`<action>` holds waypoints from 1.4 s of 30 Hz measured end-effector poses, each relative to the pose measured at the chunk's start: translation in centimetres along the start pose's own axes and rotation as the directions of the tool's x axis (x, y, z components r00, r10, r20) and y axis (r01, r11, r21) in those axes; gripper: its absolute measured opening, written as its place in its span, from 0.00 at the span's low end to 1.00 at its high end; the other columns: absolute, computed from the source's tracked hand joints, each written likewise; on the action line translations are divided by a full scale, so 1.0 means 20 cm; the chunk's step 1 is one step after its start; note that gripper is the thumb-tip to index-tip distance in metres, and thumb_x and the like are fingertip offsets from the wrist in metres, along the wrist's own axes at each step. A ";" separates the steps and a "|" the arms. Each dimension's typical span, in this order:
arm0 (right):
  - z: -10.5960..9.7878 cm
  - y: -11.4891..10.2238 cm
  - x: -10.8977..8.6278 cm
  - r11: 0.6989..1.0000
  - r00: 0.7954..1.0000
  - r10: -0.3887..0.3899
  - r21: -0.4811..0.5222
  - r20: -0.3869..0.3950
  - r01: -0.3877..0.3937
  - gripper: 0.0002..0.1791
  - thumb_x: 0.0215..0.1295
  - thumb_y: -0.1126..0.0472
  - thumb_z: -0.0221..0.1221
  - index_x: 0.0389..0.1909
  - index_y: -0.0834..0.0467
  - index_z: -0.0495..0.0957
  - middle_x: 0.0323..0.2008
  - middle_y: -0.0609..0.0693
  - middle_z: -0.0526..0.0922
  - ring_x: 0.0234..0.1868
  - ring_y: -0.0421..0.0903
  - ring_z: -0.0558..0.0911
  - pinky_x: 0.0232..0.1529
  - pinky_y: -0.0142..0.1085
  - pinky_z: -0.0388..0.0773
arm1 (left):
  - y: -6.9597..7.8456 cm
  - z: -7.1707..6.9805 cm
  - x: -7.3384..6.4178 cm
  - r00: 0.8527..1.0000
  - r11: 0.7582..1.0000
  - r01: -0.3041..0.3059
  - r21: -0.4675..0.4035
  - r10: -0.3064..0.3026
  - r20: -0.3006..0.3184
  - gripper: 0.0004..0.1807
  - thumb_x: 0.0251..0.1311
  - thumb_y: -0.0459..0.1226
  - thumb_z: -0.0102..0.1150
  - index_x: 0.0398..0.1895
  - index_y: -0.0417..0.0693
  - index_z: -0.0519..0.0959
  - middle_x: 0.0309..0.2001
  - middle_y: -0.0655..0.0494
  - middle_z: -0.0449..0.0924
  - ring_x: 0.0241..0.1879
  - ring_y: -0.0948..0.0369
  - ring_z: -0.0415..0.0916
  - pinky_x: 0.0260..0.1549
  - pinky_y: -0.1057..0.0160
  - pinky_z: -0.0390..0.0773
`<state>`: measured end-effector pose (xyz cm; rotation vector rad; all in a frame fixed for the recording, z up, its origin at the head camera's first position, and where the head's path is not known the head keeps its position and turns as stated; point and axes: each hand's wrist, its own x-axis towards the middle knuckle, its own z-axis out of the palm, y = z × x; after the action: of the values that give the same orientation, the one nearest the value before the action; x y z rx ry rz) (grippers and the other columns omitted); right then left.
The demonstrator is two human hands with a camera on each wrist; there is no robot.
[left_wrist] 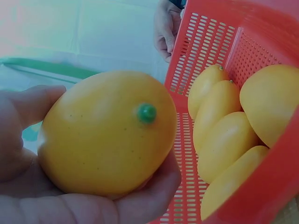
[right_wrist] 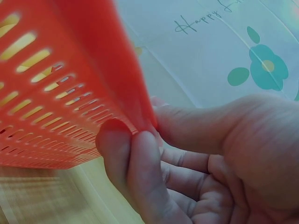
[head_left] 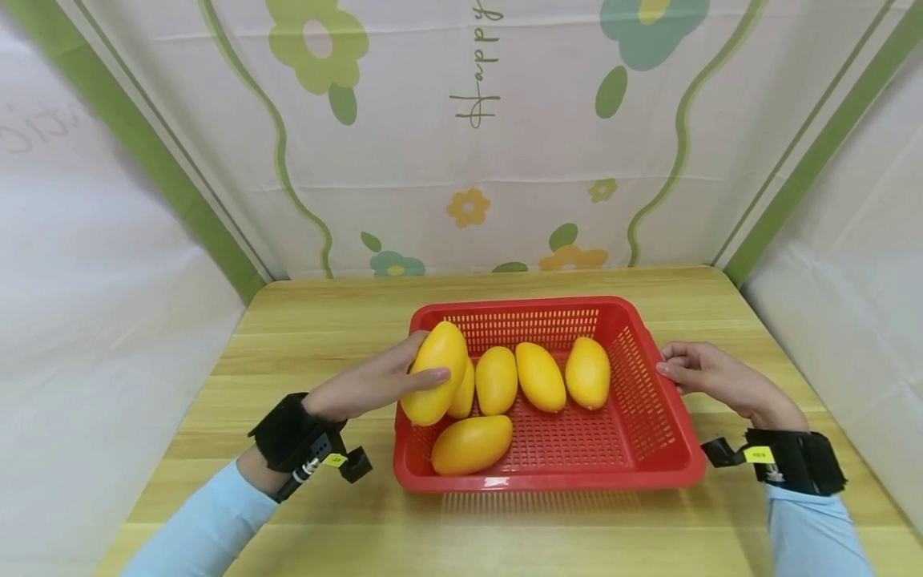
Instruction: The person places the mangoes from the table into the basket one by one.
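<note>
My left hand [head_left: 385, 374] grips a yellow mango [head_left: 437, 377] above the left end of a red plastic basket [head_left: 570, 479]. In the left wrist view the green stem nub of this held mango [left_wrist: 107, 135] faces the camera, with thumb and fingers wrapped round its sides. Inside the basket, several yellow mangoes [head_left: 541, 377] stand in a row along the far side. A more orange mango [head_left: 472, 445] lies crosswise near the front left corner. At the basket's right rim, my right hand [head_left: 710, 377] pinches the edge between thumb and curled fingers, as the right wrist view shows.
The basket stands on a light wooden table [head_left: 324, 320]. Behind the table hangs a white cloth [head_left: 404, 144] printed with flowers and green lines. White cloth walls [head_left: 108, 280] flank both sides. Bare red mesh shows at the basket's front right.
</note>
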<state>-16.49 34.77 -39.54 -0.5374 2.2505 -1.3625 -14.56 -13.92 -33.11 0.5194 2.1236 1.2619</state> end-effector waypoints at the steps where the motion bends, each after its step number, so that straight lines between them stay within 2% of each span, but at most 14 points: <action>1: 0.00 0.00 0.00 1.000 1.000 -0.003 0.002 0.001 0.003 0.14 0.77 0.65 0.48 0.51 0.76 0.67 0.38 0.47 0.88 0.38 0.44 0.87 0.43 0.36 0.84 | 0.00 0.00 0.00 1.000 1.000 -0.002 0.000 0.002 0.005 0.32 0.70 0.55 0.53 0.68 0.52 0.57 0.50 0.47 0.70 0.51 0.52 0.72 0.52 0.56 0.76; 6: 0.00 0.00 0.00 1.000 1.000 -0.010 0.008 0.002 0.010 0.15 0.77 0.66 0.47 0.51 0.76 0.67 0.38 0.47 0.88 0.38 0.44 0.87 0.43 0.36 0.84 | 0.04 0.01 0.03 1.000 1.000 -0.011 -0.004 0.011 0.025 0.32 0.69 0.55 0.55 0.68 0.54 0.57 0.50 0.48 0.71 0.50 0.52 0.73 0.49 0.57 0.79; 15: 0.00 0.00 -0.01 1.000 1.000 0.000 0.004 -0.003 0.000 0.15 0.78 0.65 0.47 0.52 0.76 0.67 0.38 0.47 0.88 0.38 0.44 0.87 0.42 0.36 0.84 | 0.08 0.03 0.09 0.999 1.000 -0.029 -0.002 0.029 0.042 0.33 0.68 0.52 0.57 0.69 0.55 0.57 0.52 0.49 0.72 0.51 0.52 0.73 0.51 0.57 0.78; 25: -0.01 0.00 0.00 1.000 1.000 -0.016 0.001 0.001 0.016 0.14 0.77 0.65 0.47 0.51 0.75 0.67 0.38 0.47 0.88 0.39 0.44 0.87 0.42 0.37 0.85 | 0.12 0.06 0.16 0.999 0.999 -0.016 0.048 0.014 0.050 0.32 0.68 0.52 0.57 0.69 0.53 0.58 0.50 0.49 0.73 0.49 0.53 0.73 0.49 0.58 0.76; 32: 0.00 0.00 0.00 1.000 1.000 -0.008 0.000 -0.003 0.008 0.15 0.77 0.65 0.48 0.51 0.75 0.67 0.38 0.47 0.88 0.39 0.44 0.87 0.42 0.36 0.84 | 0.14 0.10 0.22 0.998 1.000 0.011 0.013 -0.012 0.069 0.33 0.68 0.48 0.57 0.71 0.52 0.56 0.54 0.49 0.70 0.51 0.53 0.72 0.50 0.58 0.76; 37: 0.00 0.00 0.00 1.000 1.000 -0.004 0.004 0.000 0.004 0.15 0.77 0.65 0.48 0.51 0.75 0.67 0.38 0.49 0.88 0.39 0.44 0.87 0.43 0.36 0.84 | 0.16 0.12 0.26 0.994 1.000 -0.016 0.005 0.016 0.109 0.32 0.68 0.47 0.56 0.69 0.49 0.56 0.52 0.47 0.69 0.49 0.53 0.72 0.50 0.58 0.74; 42: 0.00 -0.01 0.00 1.000 1.000 -0.005 0.013 0.011 0.005 0.15 0.77 0.65 0.48 0.51 0.76 0.67 0.38 0.50 0.88 0.39 0.44 0.88 0.43 0.36 0.84 | 0.18 0.15 0.31 0.990 0.999 -0.042 0.032 0.037 0.133 0.31 0.68 0.46 0.56 0.68 0.48 0.57 0.49 0.48 0.69 0.49 0.54 0.71 0.50 0.59 0.73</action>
<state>-16.43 34.66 -39.44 -0.5452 2.2314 -1.3721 -16.92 -6.58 -32.97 0.6457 2.0367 1.1798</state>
